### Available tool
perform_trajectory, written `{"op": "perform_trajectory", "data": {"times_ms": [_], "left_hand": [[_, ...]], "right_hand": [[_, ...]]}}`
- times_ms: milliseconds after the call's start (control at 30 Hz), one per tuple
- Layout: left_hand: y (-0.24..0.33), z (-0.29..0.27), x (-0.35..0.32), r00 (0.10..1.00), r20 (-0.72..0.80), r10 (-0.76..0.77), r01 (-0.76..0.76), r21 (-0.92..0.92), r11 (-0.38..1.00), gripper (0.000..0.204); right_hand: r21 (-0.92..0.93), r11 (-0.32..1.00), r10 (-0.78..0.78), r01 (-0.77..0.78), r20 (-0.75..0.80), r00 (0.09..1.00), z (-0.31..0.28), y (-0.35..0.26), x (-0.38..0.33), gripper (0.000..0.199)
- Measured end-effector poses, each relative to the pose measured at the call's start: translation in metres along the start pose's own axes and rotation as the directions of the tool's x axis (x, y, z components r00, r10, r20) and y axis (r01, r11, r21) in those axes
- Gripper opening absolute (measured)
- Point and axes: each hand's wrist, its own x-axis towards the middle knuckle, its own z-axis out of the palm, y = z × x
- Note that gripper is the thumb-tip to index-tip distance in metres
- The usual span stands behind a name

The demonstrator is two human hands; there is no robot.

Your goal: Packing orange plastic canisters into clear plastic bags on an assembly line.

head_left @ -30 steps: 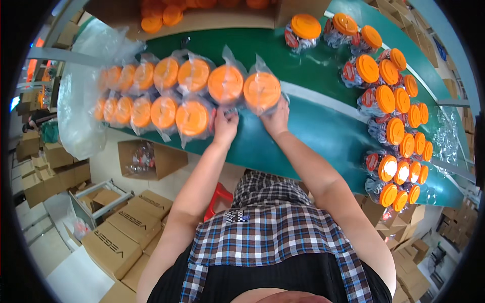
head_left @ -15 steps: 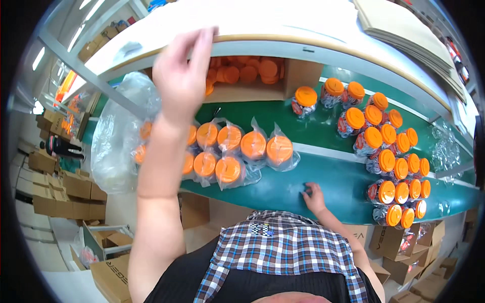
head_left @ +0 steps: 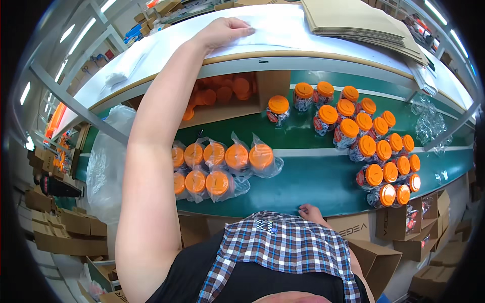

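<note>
My left hand (head_left: 227, 33) reaches far up over the white shelf top. Its fingers and thumb are pinched together at the edge of a thin, pale, sheet-like pile (head_left: 275, 34); what lies between the fingertips is too washed out to make out. Low by the green table's near edge rests my right hand (head_left: 309, 212), its fingers loosely bent and a little apart, holding nothing. Between my left arm and the table's middle stand two rows of orange-lidded jars in clear plastic bags (head_left: 217, 183). More orange-lidded jars (head_left: 364, 146), unbagged, stand grouped on the right.
Under the shelf, a cardboard box (head_left: 227, 112) holds loose orange lids (head_left: 224, 94). A stack of brown cardboard sheets (head_left: 353, 22) lies on the shelf. A large clear plastic bag (head_left: 107, 166) hangs at the left. Open cartons (head_left: 374, 262) stand below the table.
My left hand has moved up and away from me, from the shelf's front edge onto its white top, and its fingers have closed. My right hand has drawn back to the table's near edge.
</note>
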Motion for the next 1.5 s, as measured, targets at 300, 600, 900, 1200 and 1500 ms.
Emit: {"op": "perform_trajectory", "data": {"times_ms": [300, 600, 900, 1200, 1500], "left_hand": [[-0.017, -0.019, -0.015, 0.998, -0.033, 0.053, -0.055, -0.068, 0.996, 0.031], [-0.010, -0.017, -0.031, 0.955, -0.162, 0.250, -0.246, 0.040, 0.968, 0.025], [0.011, -0.019, -0.035, 0.869, -0.247, 0.428, -0.318, 0.385, 0.867, 0.024], [0.009, -0.075, -0.163, 0.575, -0.663, 0.480, -0.682, -0.064, 0.728, 0.025], [-0.016, 0.081, -0.326, 0.983, 0.160, -0.092, 0.181, -0.728, 0.662, 0.008]], "right_hand": [[-0.101, 0.992, -0.076, 0.076, 0.004, 0.997, -0.022, -0.043, -0.006, 0.025], [-0.414, 0.459, -0.866, 0.786, -0.408, 0.290, -0.147, -0.277, 0.037, 0.020], [-0.871, 0.307, -0.934, 0.384, -0.354, -0.057, -0.251, -0.420, 0.121, 0.036], [-0.944, 0.310, -0.942, 0.109, -0.289, 0.173, -0.265, -0.439, 0.128, 0.036], [-0.433, 0.287, -0.825, 0.854, -0.565, -0.009, -0.187, -0.342, 0.059, 0.012]]}}
